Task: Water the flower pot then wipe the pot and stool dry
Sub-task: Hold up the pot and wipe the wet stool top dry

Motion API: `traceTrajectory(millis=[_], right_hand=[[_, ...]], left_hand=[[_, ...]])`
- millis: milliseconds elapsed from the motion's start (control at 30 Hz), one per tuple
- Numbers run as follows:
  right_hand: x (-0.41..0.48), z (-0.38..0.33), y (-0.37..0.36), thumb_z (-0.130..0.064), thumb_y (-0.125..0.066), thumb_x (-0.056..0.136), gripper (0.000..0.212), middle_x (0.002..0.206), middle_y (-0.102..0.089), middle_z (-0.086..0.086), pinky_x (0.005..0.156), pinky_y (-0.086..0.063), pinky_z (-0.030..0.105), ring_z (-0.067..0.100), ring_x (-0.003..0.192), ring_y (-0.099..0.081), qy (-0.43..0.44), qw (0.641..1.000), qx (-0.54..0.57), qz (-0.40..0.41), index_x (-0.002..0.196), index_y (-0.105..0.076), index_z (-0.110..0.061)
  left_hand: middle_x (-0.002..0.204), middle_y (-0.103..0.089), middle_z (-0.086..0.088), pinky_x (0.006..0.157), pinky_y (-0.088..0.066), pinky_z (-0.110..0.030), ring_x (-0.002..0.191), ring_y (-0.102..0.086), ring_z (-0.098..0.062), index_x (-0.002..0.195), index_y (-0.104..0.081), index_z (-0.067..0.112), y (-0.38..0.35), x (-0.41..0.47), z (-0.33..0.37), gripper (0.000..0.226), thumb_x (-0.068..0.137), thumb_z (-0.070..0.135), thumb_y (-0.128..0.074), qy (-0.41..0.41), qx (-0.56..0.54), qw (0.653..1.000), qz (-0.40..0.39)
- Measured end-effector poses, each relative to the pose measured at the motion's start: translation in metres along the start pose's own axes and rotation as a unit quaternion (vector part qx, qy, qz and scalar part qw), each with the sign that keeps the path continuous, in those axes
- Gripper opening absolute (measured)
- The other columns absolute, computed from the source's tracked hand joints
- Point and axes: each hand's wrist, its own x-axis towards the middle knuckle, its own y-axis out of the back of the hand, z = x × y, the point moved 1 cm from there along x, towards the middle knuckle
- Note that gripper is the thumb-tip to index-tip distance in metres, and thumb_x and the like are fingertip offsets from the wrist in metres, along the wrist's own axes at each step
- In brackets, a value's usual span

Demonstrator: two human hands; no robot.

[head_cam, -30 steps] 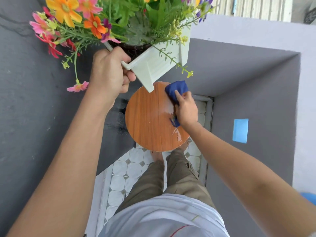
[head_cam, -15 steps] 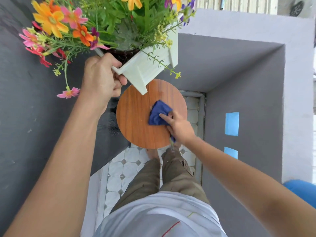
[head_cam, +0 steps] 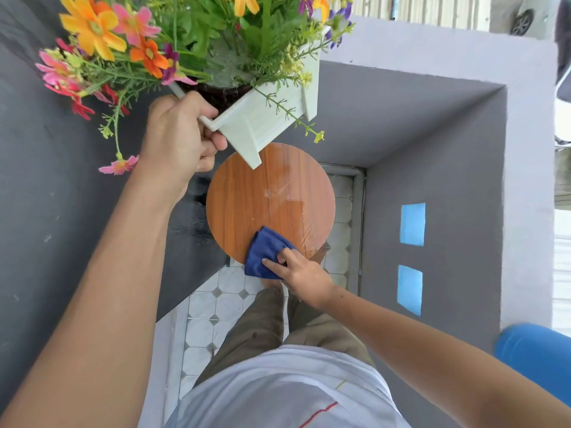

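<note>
A white flower pot full of orange, pink and purple flowers hangs in the air above the far edge of the stool. My left hand grips its rim at the near left corner. Below it stands a round brown wooden stool, with wet streaks on its right half. My right hand presses a folded dark blue cloth onto the stool's near edge, and part of the cloth hangs over the rim.
Dark grey walls close in on the left and right, with a pale ledge beyond. White patterned floor tiles lie under the stool, by my legs. Two blue tape squares mark the right wall. A blue object sits low right.
My right hand has dragged the blue cloth from the stool's far right, across its middle, to the near edge. The lifted pot stays held above the stool.
</note>
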Motion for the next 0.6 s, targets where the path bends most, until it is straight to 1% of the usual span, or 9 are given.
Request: traceTrajectory(millis=[33,100,167,233,300,400,500,533,600], right_hand=[[-0.002,0.002,0.000,-0.008,-0.076,0.076,0.066,0.109,-0.038,0.002,0.051,-0.053,0.031,0.027,0.095,-0.058,0.005,1.000,0.001,-0.015,0.137,-0.054,-0.023],[-0.001,0.018,0.008,-0.007,-0.075,0.077,0.069,0.112,-0.042,0.003,0.054,-0.055,0.034,0.026,0.098,-0.058,-0.020,1.000,-0.002,-0.017,0.139,-0.050,-0.025],[0.006,0.041,0.027,-0.006,-0.072,0.080,0.065,0.116,-0.048,0.007,0.056,-0.053,0.035,0.029,0.098,-0.059,-0.084,0.996,0.008,0.017,0.139,-0.051,-0.023],[0.017,0.070,0.053,-0.011,-0.066,0.087,0.055,0.120,-0.049,0.010,0.067,-0.049,0.032,0.032,0.102,-0.059,-0.173,0.982,0.026,0.071,0.140,-0.053,-0.021],[0.032,0.096,0.075,-0.016,-0.060,0.093,0.047,0.117,-0.050,0.013,0.071,-0.047,0.032,0.034,0.100,-0.058,-0.230,0.967,0.019,0.112,0.139,-0.054,-0.019],[0.059,0.109,0.093,-0.019,-0.055,0.095,0.044,0.114,-0.049,0.014,0.071,-0.053,0.038,0.036,0.101,-0.056,-0.242,0.962,-0.014,0.122,0.139,-0.053,-0.020],[0.075,0.086,0.085,-0.016,-0.051,0.094,0.049,0.116,-0.048,0.013,0.072,-0.051,0.040,0.033,0.108,-0.050,-0.254,0.959,-0.026,0.126,0.143,-0.047,-0.020],[0.074,0.072,0.077,-0.014,-0.052,0.094,0.051,0.115,-0.047,0.013,0.071,-0.051,0.040,0.032,0.108,-0.049,-0.243,0.962,-0.024,0.121,0.144,-0.046,-0.019],[0.067,0.042,0.054,-0.010,-0.055,0.091,0.054,0.114,-0.048,0.012,0.071,-0.054,0.044,0.031,0.107,-0.049,-0.185,0.978,-0.013,0.092,0.144,-0.046,-0.018]], left_hand=[[0.045,-0.053,-0.006,0.046,-0.009,-0.033,0.040,-0.021,-0.017,0.059,-0.042,0.008,0.001,0.001,0.002,0.025,0.083,0.009,-0.044,0.000,-0.002,1.000,-0.006],[0.045,-0.053,-0.006,0.046,-0.009,-0.034,0.042,-0.022,-0.017,0.059,-0.043,0.008,0.003,0.001,0.006,0.025,0.084,0.008,-0.044,-0.004,-0.006,1.000,-0.018],[0.045,-0.053,-0.006,0.046,-0.010,-0.033,0.044,-0.022,-0.018,0.060,-0.043,0.008,0.004,0.000,0.010,0.025,0.084,0.008,-0.044,-0.010,-0.010,1.000,-0.027],[0.045,-0.053,-0.007,0.045,-0.011,-0.032,0.043,-0.022,-0.018,0.059,-0.044,0.009,0.005,0.000,0.014,0.026,0.085,0.007,-0.044,-0.015,-0.015,0.999,-0.035],[0.046,-0.054,-0.007,0.046,-0.011,-0.033,0.043,-0.023,-0.017,0.056,-0.045,0.010,0.006,0.000,0.016,0.029,0.085,0.008,-0.044,-0.018,-0.019,0.999,-0.040],[0.046,-0.054,-0.007,0.047,-0.011,-0.034,0.042,-0.024,-0.016,0.054,-0.047,0.013,0.008,-0.002,0.017,0.032,0.086,0.008,-0.045,-0.018,-0.023,0.998,-0.047],[0.047,-0.054,-0.008,0.047,-0.011,-0.035,0.041,-0.025,-0.015,0.055,-0.047,0.012,0.011,-0.002,0.015,0.031,0.086,0.008,-0.045,-0.016,-0.025,0.998,-0.047],[0.047,-0.054,-0.008,0.047,-0.011,-0.035,0.041,-0.025,-0.015,0.056,-0.046,0.012,0.011,-0.002,0.014,0.030,0.086,0.008,-0.046,-0.014,-0.026,0.998,-0.046],[0.047,-0.054,-0.008,0.047,-0.011,-0.034,0.041,-0.025,-0.015,0.055,-0.045,0.011,0.011,-0.002,0.012,0.031,0.086,0.008,-0.046,-0.010,-0.026,0.999,-0.045]])
